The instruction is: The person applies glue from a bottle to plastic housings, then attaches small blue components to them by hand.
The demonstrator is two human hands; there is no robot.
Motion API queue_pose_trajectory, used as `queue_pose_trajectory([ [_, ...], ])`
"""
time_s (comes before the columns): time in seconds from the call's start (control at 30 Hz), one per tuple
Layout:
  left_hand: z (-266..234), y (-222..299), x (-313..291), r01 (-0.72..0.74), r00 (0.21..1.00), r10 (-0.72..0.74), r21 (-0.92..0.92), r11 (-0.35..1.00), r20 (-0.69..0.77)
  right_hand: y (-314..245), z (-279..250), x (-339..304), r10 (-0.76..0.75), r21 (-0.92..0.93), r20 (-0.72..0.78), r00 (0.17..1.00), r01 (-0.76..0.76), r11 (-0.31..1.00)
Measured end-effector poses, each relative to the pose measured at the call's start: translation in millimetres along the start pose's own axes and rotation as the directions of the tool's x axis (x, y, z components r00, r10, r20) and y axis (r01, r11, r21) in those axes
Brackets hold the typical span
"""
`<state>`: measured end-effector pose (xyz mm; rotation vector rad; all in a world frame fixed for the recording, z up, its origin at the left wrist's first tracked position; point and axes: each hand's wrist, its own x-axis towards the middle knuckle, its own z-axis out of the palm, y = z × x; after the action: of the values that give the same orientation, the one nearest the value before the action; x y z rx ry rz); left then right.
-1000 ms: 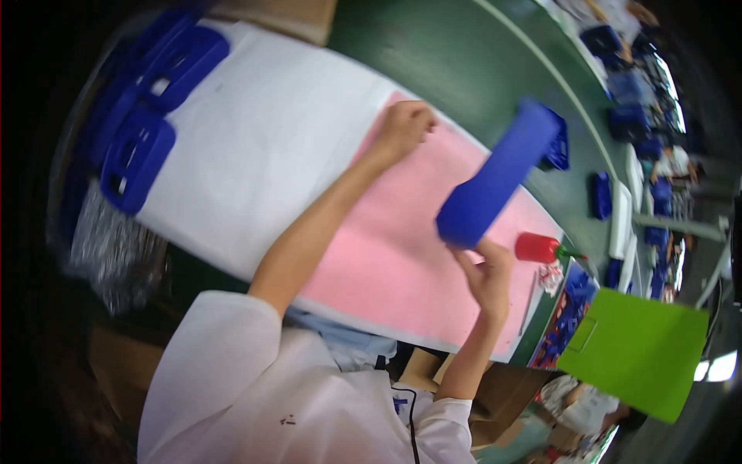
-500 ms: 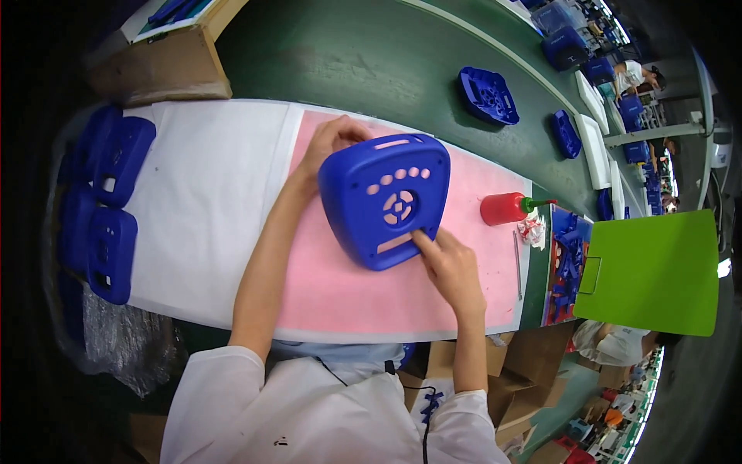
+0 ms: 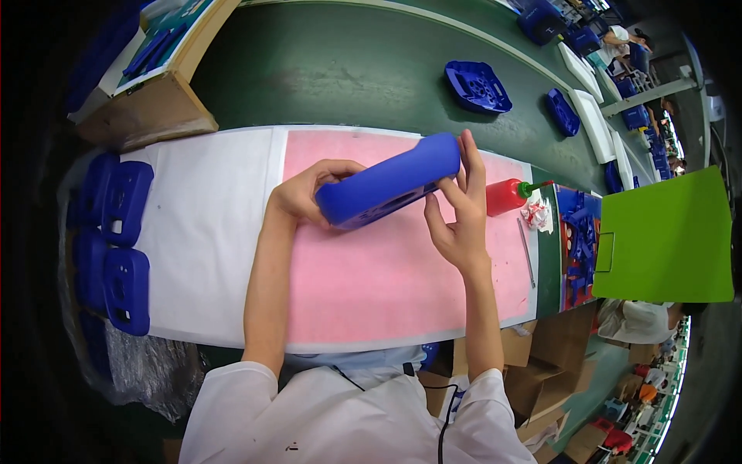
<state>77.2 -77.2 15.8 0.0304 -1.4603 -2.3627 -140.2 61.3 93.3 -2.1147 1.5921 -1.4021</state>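
Observation:
A blue plastic housing is held up above the pink mat, tilted so that its smooth side wall faces me and its face with the cutouts points downward. My left hand grips its left end, fingers curled behind the edge. At the right end, my right hand supports it, with some fingers stretched up along the end and the thumb beneath. A red squeeze bottle with a green nozzle lies just right of my right hand. Near it are a crumpled tissue and a thin metal rod.
More blue housings are stacked at the left edge. Another blue shell lies on the green conveyor. A box of small blue parts stands at the right, beside a bright green board. Cardboard boxes sit below the table.
The housing has tipped from showing its cutout face to showing its side wall. My right hand has moved from the slot up to the right end. The view has shifted slightly.

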Motion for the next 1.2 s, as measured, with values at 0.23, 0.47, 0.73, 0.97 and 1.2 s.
queue_pose_trajectory([
  [0.23,-9.7,-11.3,-4.5,0.114,0.993,-0.115,0.024,0.993,0.009,-16.3,11.7,7.3,0.125,0.042,-0.217,0.968,-0.119,0.992],
  [0.47,-10.4,-15.8,0.8,-0.163,0.940,0.232,-0.264,0.951,0.252,-41.1,34.3,13.6,0.551,0.574,-0.085,0.830,-0.411,0.708],
  [0.73,-24.8,-12.4,11.0,-0.588,0.680,0.348,-0.195,0.785,-0.645,31.1,5.0,-27.1,0.448,0.914,0.371,0.813,-0.406,-0.018],
  [0.97,0.6,-37.0,38.4,0.140,0.757,0.605,0.965,0.221,-0.248,36.8,-4.2,-52.4,0.742,0.068,-0.138,0.656,-0.741,0.668],
  [1.2,-5.0,-32.5,28.7,0.224,0.755,0.476,0.860,0.459,-0.451,83.0,-21.3,-97.2,0.708,0.889,0.380,0.596,-0.022,-0.458],
])
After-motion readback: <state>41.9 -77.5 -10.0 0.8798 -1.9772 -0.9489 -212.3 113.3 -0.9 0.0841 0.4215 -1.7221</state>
